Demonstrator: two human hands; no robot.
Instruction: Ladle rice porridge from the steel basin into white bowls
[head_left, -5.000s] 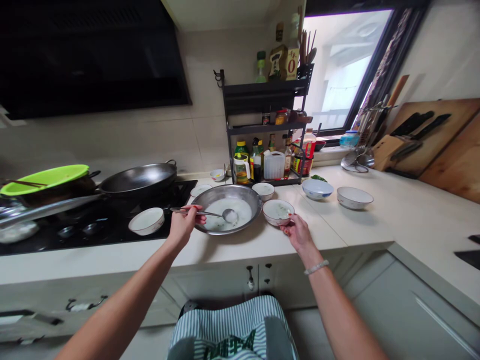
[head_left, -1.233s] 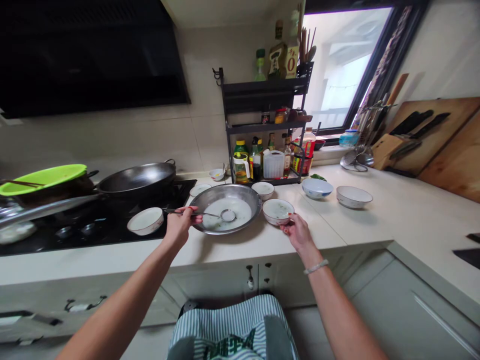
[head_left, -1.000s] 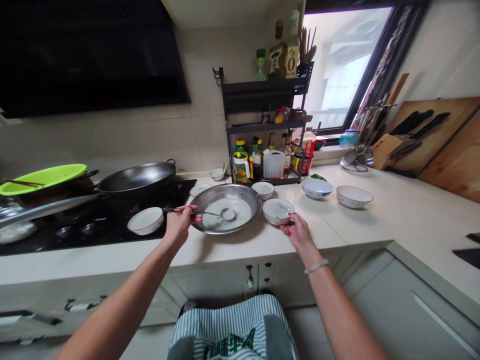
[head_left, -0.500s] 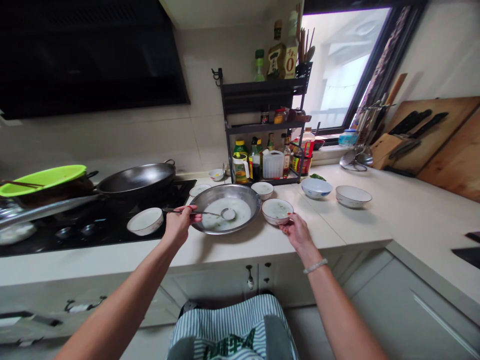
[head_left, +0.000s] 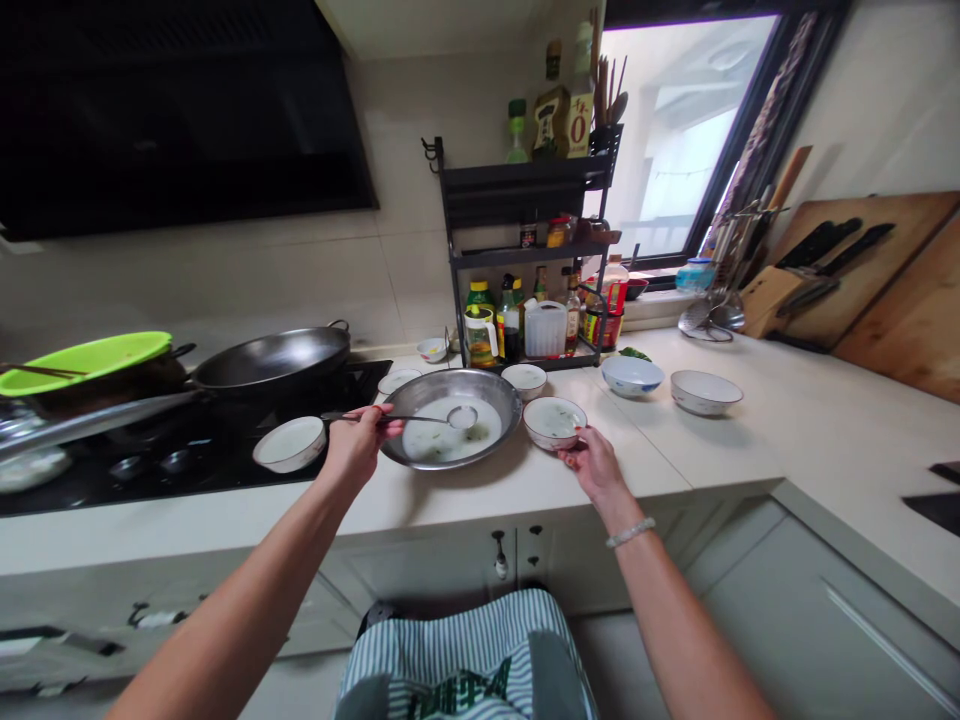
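Observation:
My left hand point(head_left: 361, 440) is closed round the handle of a metal ladle point(head_left: 463, 417). The ladle's bowl, with whitish liquid in it, is over a wide steel basin point(head_left: 397, 453) of milky soup with green bits. My right hand point(head_left: 592, 462) grips the near right rim of a small bowl point(head_left: 550, 441), which holds similar soup and stands on the counter beside the basin. Behind these two stands another filled bowl point(head_left: 524, 378). One more bowl point(head_left: 398, 379) is partly hidden behind the basin, and a filled bowl point(head_left: 289, 443) sits left at the stove's edge.
A wok point(head_left: 274, 358) and a green strainer basket point(head_left: 90, 360) are on the black stove. A blue-patterned bowl point(head_left: 632, 375) and a white bowl point(head_left: 706, 392) stand to the right. Behind is a black spice rack point(head_left: 525, 258); a knife block point(head_left: 776, 298) is farther right.
The ladle's bowl has risen slightly and shifted a little to the right over the basin. My right hand stays on the small bowl.

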